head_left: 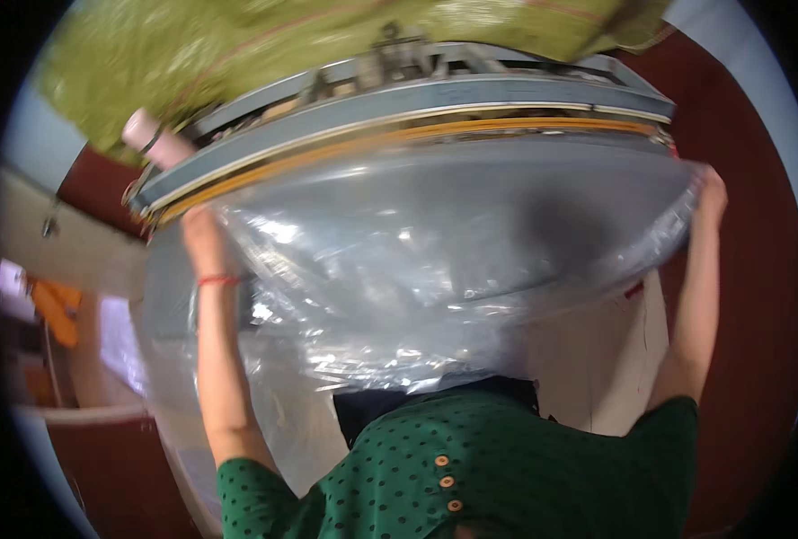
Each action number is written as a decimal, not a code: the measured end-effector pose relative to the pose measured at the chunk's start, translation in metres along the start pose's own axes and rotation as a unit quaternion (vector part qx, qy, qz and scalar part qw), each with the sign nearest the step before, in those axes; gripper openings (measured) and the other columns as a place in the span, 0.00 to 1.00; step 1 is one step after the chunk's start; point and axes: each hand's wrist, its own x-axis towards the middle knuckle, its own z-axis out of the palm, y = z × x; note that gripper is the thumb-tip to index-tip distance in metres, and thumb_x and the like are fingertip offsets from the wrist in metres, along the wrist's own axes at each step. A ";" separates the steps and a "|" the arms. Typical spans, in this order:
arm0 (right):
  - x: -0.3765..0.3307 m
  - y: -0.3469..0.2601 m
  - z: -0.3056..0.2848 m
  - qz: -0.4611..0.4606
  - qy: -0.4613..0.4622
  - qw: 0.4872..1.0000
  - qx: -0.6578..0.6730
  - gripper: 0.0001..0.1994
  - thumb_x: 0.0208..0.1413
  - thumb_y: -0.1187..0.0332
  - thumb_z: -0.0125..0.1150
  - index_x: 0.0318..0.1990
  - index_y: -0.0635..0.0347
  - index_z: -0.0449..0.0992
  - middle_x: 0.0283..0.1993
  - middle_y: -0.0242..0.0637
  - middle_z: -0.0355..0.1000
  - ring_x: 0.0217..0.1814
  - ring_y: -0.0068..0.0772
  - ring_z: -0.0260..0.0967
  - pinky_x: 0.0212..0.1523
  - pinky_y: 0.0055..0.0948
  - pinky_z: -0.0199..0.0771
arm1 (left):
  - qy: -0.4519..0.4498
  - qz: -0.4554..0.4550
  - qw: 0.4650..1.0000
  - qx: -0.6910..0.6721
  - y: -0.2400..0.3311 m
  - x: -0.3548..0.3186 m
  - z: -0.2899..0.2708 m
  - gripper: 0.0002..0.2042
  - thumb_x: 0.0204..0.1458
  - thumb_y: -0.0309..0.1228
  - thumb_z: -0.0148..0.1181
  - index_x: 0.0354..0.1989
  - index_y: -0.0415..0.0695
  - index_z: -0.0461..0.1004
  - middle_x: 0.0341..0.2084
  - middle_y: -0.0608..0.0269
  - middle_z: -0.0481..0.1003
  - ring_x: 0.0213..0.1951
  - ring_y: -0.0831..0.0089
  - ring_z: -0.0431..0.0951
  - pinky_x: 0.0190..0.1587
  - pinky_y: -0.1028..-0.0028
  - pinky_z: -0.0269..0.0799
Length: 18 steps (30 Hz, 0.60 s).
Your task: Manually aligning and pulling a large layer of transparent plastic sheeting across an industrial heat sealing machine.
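Dark red flooring surrounds a grey machine with a long yellow-edged sealing bar (399, 130). Left hand (199, 229) and right hand (710, 190) hold a clear plastic bag (435, 260) stretched below the bar, fingers clamped on its edges. Bag mouth appears not yet inserted.

Grey sealing machine (471, 94), clear plastic bag (435, 251) at its bar

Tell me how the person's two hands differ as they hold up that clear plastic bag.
The left hand grips the plastic bag at its left edge, close under the grey sealing bar; the right hand grips the far right corner, out past the bar's end. The left wrist wears a red thread; the right wrist is bare. The left hand sits lower than the right. Both are raised, closed on the bag and stretching it wide.
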 end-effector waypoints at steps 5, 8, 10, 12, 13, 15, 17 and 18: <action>-0.032 0.024 0.105 -0.345 0.031 0.880 -0.324 0.13 0.54 0.63 0.48 0.35 0.67 0.70 0.34 0.50 0.70 0.37 0.49 0.67 0.40 0.38 0.65 | 0.073 -0.085 0.992 -0.056 -0.067 0.029 -0.030 0.08 0.49 0.30 0.46 0.19 0.44 0.63 0.17 0.74 0.60 0.19 0.84 0.56 0.20 0.80 0.51; -0.045 0.052 0.158 -0.083 -0.033 0.993 -0.071 0.11 0.53 0.64 0.52 0.31 0.64 0.70 0.23 0.34 0.68 0.24 0.24 0.63 0.28 0.25 0.64 | 0.124 -0.039 0.991 -0.017 -0.119 0.051 -0.034 0.07 0.50 0.30 0.48 0.22 0.43 0.66 0.16 0.76 0.59 0.19 0.86 0.55 0.21 0.82 0.51; -0.052 0.038 0.182 -0.064 -0.035 0.996 -0.060 0.09 0.52 0.65 0.54 0.30 0.64 0.70 0.21 0.31 0.67 0.22 0.20 0.61 0.26 0.22 0.63 | 0.113 -0.044 0.992 -0.047 -0.138 0.066 -0.048 0.07 0.52 0.31 0.50 0.24 0.43 0.67 0.16 0.76 0.59 0.20 0.86 0.55 0.22 0.83 0.52; -0.048 0.038 0.185 -0.048 -0.031 0.997 -0.055 0.08 0.51 0.67 0.56 0.30 0.64 0.70 0.20 0.28 0.65 0.21 0.15 0.59 0.24 0.19 0.61 | 0.059 -0.078 0.991 -0.092 -0.146 0.077 -0.044 0.08 0.52 0.32 0.52 0.24 0.44 0.67 0.17 0.77 0.60 0.20 0.86 0.55 0.23 0.83 0.52; -0.044 0.043 0.185 -0.041 -0.021 0.999 -0.016 0.08 0.50 0.68 0.57 0.29 0.64 0.69 0.20 0.29 0.65 0.21 0.16 0.59 0.24 0.19 0.61 | 0.051 -0.100 0.991 -0.075 -0.146 0.079 -0.039 0.07 0.51 0.32 0.54 0.24 0.44 0.67 0.18 0.77 0.60 0.21 0.86 0.56 0.24 0.84 0.52; -0.038 0.048 0.183 -0.035 -0.009 0.999 0.020 0.08 0.48 0.69 0.59 0.29 0.64 0.69 0.20 0.29 0.66 0.21 0.17 0.60 0.24 0.19 0.61 | 0.055 -0.095 0.990 -0.086 -0.146 0.082 -0.035 0.08 0.51 0.32 0.54 0.24 0.44 0.66 0.18 0.77 0.60 0.22 0.86 0.56 0.25 0.84 0.53; -0.037 0.051 0.184 -0.044 0.056 0.996 -0.049 0.09 0.45 0.71 0.61 0.29 0.63 0.66 0.19 0.31 0.66 0.19 0.18 0.60 0.21 0.19 0.61 | 0.060 -0.082 0.992 -0.075 -0.148 0.082 -0.038 0.08 0.50 0.32 0.55 0.24 0.45 0.64 0.20 0.76 0.61 0.23 0.85 0.57 0.27 0.85 0.55; -0.039 0.046 0.184 -0.042 0.058 0.996 -0.053 0.09 0.45 0.71 0.61 0.29 0.63 0.66 0.19 0.31 0.66 0.19 0.18 0.60 0.21 0.19 0.61 | 0.056 -0.084 0.992 -0.074 -0.146 0.081 -0.038 0.08 0.50 0.32 0.55 0.24 0.45 0.64 0.20 0.76 0.61 0.23 0.85 0.57 0.27 0.85 0.55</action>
